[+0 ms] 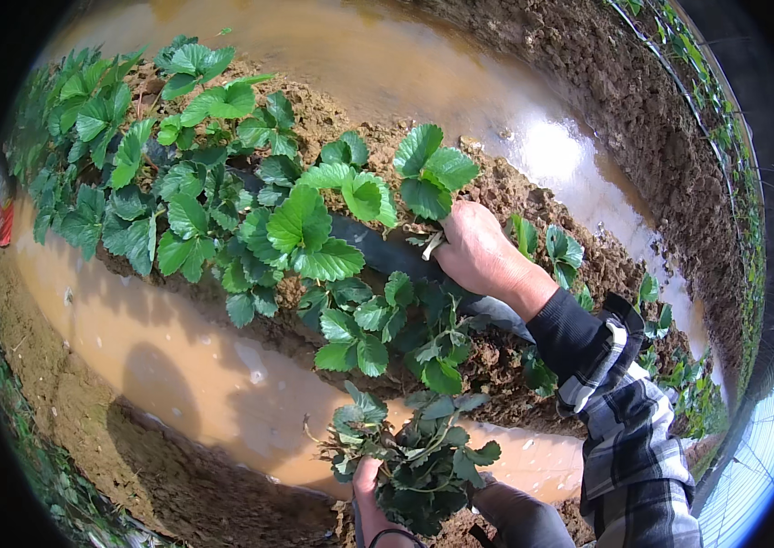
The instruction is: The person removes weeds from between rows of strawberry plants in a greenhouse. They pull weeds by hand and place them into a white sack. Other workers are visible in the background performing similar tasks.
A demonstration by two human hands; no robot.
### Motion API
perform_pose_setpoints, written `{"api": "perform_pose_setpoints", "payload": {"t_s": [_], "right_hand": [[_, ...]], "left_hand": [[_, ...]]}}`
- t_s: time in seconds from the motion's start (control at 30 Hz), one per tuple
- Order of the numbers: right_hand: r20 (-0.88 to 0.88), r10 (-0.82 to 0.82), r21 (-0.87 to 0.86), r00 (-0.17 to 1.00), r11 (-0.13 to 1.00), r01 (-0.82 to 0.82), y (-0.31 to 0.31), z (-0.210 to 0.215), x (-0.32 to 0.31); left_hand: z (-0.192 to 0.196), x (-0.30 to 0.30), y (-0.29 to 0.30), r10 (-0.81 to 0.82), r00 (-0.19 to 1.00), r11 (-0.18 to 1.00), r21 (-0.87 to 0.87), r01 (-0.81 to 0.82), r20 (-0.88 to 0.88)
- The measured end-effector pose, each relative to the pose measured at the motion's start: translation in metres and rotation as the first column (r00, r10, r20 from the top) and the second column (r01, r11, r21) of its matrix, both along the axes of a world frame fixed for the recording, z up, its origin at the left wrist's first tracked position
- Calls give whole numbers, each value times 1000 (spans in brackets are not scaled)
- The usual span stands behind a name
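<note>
Item one: leaf bunch (432, 461), dark green, partly wilted, at six o'clock near the lower rim. It is held in the left hand (370, 498), closed on the stems at the bunch's eight o'clock side; most fingers are hidden.

Item two: leafy plant (314, 242), fresh, rooted in the soil ridge (505, 196), just left of centre, toward ten o'clock. The right hand (487, 260) is placed beside it, near centre at three o'clock, fingers curled; whether anything is pinched cannot be told.

Handling, as judged: light, soft, limp in the bunch; blades easily torn, so stems are best gripped low and together.
</note>
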State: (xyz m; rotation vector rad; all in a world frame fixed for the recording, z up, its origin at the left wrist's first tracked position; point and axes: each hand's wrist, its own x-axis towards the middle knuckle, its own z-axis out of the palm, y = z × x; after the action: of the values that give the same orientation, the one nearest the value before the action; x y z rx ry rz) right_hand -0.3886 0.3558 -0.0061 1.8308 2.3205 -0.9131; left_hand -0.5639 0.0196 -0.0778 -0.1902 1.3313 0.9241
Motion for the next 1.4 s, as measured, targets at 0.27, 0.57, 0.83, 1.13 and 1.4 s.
{"api": "perform_pose_setpoints", "payload": {"t_s": [0.27,0.57,0.83,1.13,1.4], "right_hand": [[-458,90,63,884,996,-69,-123,69,-52],[-667,-192,-297,720,955,-21,-202,46,-73],[-563,119,-311,818,886,-344,-212,77,-78],[-431,296,80,852,953,-291,-110,124,-40],[243,467,16,850,875,-484,-28,26,-15]], "left_hand": [[8,5,1,17,999,1000,-3,-17,-45],[24,11,-18,87,994,996,-1,-87,-62],[33,14,-39,138,989,990,-4,-139,-51],[21,-21,-45,271,952,963,29,-270,-145],[17,-42,-45,315,921,949,43,-314,-230]]}}
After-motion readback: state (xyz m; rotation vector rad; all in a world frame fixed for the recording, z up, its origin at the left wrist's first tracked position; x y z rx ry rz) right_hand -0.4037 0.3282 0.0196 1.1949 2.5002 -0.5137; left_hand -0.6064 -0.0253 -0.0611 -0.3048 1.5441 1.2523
